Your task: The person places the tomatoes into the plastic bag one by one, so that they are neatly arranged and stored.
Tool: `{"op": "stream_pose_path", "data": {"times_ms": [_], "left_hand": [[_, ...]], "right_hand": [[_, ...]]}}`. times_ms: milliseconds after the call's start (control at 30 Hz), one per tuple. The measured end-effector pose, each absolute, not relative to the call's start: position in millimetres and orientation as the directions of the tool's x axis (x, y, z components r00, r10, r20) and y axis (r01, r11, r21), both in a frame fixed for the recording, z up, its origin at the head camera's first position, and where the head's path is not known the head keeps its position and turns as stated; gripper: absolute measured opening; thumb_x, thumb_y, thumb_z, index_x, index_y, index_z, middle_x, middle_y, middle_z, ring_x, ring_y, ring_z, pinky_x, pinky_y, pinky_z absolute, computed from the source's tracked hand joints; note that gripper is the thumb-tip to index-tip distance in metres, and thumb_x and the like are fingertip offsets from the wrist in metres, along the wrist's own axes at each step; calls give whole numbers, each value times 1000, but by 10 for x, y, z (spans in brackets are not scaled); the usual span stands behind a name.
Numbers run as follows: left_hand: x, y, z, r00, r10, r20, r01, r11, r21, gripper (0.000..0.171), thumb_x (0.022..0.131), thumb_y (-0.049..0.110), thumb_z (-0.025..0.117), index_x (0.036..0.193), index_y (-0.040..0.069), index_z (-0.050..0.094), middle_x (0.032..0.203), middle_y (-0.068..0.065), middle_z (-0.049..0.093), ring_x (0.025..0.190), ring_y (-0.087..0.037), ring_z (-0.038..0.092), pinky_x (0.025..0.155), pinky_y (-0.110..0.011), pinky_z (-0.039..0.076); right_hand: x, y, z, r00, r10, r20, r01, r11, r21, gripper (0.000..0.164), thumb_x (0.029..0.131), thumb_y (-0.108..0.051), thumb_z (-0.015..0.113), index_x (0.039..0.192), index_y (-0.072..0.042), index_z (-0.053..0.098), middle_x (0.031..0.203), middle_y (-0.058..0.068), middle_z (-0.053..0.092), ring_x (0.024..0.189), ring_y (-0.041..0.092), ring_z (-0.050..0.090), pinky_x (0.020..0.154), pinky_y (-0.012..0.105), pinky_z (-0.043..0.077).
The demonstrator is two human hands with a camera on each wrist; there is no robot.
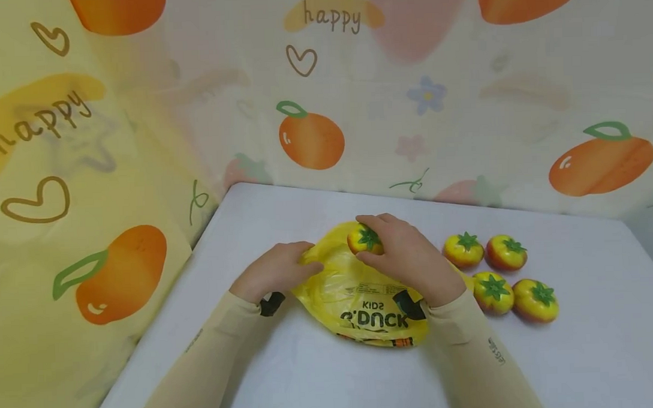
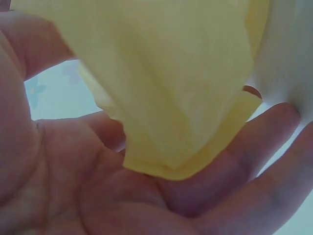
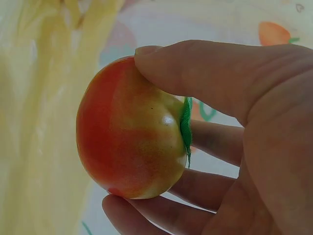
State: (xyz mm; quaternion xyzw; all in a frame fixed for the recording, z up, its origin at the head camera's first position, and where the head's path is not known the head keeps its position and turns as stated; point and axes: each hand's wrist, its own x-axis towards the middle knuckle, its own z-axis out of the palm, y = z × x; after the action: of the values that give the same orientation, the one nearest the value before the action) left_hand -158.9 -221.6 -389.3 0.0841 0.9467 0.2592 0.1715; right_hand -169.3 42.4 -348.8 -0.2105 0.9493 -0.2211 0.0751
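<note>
In the head view, a yellow plastic bag (image 1: 356,269) printed with "KIDS" and "DUCK" lies between the hands. My left hand (image 1: 272,271) holds the bag's left edge between thumb and fingers. Yellow plastic (image 2: 161,98) fills much of the left wrist view, draped over that hand's fingers. My right hand (image 1: 409,255) grips a red-and-yellow tomato (image 1: 364,239) with a green leafy top, above the far part of the bag. Thumb and fingertips press opposite sides of this tomato (image 3: 127,132) in the right wrist view, where the bag hangs just beyond it.
Several more tomatoes (image 1: 493,292) sit grouped on the white table (image 1: 278,374), right of the bag and near my right forearm. A fruit-patterned curtain (image 1: 355,107) rises behind the table's far edge, and a yellowish one (image 1: 32,268) stands along the left.
</note>
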Motion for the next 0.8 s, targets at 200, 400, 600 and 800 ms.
{"op": "stream_pose_path", "data": {"times_ms": [200, 400, 600, 800], "left_hand": [[-1604, -2175, -3897, -926, 260, -272, 79, 842, 534, 48, 108, 44, 60, 144, 14, 66, 130, -5, 75, 106, -23, 67, 103, -46, 54], [-1607, -2170, -3895, -930, 253, -268, 75, 841, 536, 44, 111, 43, 55, 142, 14, 67, 121, -4, 74, 95, -21, 64, 92, -41, 53], [-1586, -2158, -3880, -928, 260, -268, 84, 845, 529, 43, 111, 43, 55, 141, 15, 67, 124, -4, 75, 97, -22, 65, 95, -43, 54], [-1584, -2161, -3881, -929, 261, -263, 92, 850, 519, 42, 111, 42, 55, 141, 15, 67, 121, -4, 75, 95, -21, 64, 92, -42, 53]], "right_hand": [[-1696, 329, -3668, -896, -440, -57, -371, 815, -445, 71, 98, -43, 79, 161, -22, 51, 156, 8, 58, 140, 31, 61, 118, 53, 50], [-1735, 238, -3796, -894, -443, -66, -377, 823, -425, 70, 99, -42, 79, 159, -22, 52, 157, 7, 58, 140, 29, 60, 119, 52, 49], [-1755, 188, -3866, -889, -450, -78, -381, 825, -418, 68, 98, -41, 80, 158, -22, 54, 151, 7, 62, 131, 26, 64, 115, 48, 53], [-1780, 145, -3936, -884, -458, -98, -380, 824, -421, 69, 98, -41, 80, 159, -22, 54, 152, 7, 62, 130, 26, 64, 114, 48, 54]]}}
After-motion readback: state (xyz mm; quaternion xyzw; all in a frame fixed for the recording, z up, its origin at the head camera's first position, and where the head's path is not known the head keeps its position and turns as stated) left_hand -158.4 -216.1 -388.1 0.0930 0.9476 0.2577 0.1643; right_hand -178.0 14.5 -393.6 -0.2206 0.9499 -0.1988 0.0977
